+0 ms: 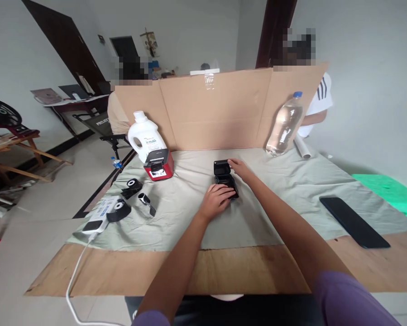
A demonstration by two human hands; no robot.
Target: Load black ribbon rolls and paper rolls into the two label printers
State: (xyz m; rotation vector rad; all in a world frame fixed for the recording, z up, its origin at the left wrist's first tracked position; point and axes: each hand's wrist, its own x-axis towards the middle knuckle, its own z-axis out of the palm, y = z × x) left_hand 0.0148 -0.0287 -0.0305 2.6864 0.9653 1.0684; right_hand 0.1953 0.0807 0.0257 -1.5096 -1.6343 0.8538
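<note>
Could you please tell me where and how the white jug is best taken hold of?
Probably by its handle, coming from the person's left. The white jug has that open loop on its left side, so fingers could pass through. The red and black box stands in front of its lower body and would likely hinder a grip there.

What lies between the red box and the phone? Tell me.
Head view: the open black device, left hand and right hand at it, then the right forearm.
</note>
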